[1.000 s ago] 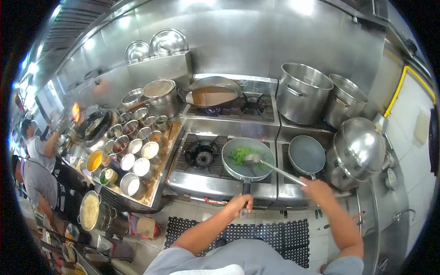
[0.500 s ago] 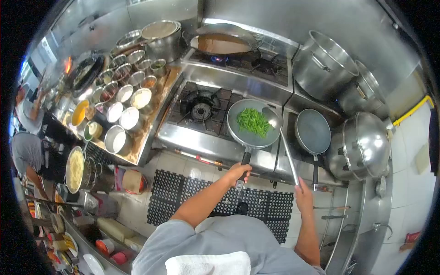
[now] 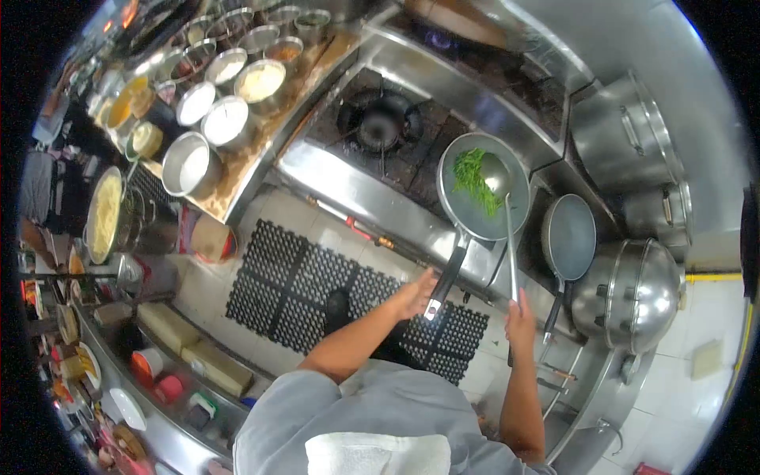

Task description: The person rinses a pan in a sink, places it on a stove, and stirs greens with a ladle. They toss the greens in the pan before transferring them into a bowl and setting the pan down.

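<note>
A grey frying pan (image 3: 467,212) sits at the stove's front right, its black handle pointing toward me. Chopped green vegetables (image 3: 473,180) lie in its left part. My right hand (image 3: 520,326) is wrapped round the long handle of a steel ladle (image 3: 512,252). The ladle's bowl rests inside the pan, against the greens. Beside the end of the pan's handle is my left hand (image 3: 415,296), its fingers apart and not closed round the handle.
An unlit burner (image 3: 380,123) lies left of the pan. A second frying pan (image 3: 571,237) stands to the right, near a domed steel pot (image 3: 625,297). Several steel containers of ingredients, including a pot of white contents (image 3: 191,165), crowd the left counter. A black mat (image 3: 277,285) covers the floor.
My left hand has let go of the pan's handle. The ladle's bowl has moved further in among the greens. My view has turned, so the stove appears tilted and further right.
</note>
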Available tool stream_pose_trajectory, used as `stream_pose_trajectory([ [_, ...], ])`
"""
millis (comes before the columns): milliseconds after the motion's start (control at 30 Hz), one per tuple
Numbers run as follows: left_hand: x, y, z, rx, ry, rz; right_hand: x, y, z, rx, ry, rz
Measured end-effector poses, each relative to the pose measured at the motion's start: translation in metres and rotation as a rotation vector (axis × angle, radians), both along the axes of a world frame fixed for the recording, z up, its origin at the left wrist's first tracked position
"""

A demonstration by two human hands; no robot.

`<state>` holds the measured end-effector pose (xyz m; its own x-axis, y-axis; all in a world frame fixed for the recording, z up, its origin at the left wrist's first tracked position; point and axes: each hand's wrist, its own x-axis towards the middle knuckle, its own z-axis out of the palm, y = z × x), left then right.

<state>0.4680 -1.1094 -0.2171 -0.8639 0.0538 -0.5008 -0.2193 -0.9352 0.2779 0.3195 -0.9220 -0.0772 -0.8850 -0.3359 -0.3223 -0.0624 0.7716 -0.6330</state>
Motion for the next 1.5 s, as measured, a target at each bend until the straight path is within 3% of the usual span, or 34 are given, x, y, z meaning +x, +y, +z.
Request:
stream_pose_trajectory([
  [133, -0.006, -0.016, -0.102, 0.144, -0.312, 0.071, 0.005, -0.01, 0.013, 0.067, -0.05, -0.008],
  [233, -0.019, -0.038, -0.155, 0.226, -0.397, 0.148, 0.004, -0.008, 0.01, -0.005, -0.082, 0.001],
  [300, -0.026, -0.054, -0.167, 0.439, -0.416, 0.531, 0.004, -0.004, 0.012, 0.029, -0.069, 0.017],
  [367, -0.034, -0.066, -0.202, 0.443, -0.355, 0.632, 0.002, -0.003, 0.011, 0.017, -0.08, 0.013],
  [567, -0.033, -0.088, -0.191, 0.373, -0.394, 0.716, 0.01, -0.013, 0.015, 0.035, -0.085, 0.017],
  [633, -0.026, -0.079, -0.201, 0.25, -0.242, 0.739, 0.012, -0.009, 0.016, 0.065, -0.062, 0.009],
  [800, -0.018, -0.077, -0.203, 0.281, -0.309, 0.788, 0.013, -0.009, 0.013, 0.087, -0.062, 0.05],
  [1267, -0.027, -0.083, -0.225, 0.411, -0.389, 0.683, 0.039, -0.03, 0.017, 0.115, -0.009, 0.061],
  [1500, -0.018, -0.083, -0.193, 0.332, -0.425, 0.633, 0.046, -0.037, 0.019, 0.106, -0.044, 0.004],
])
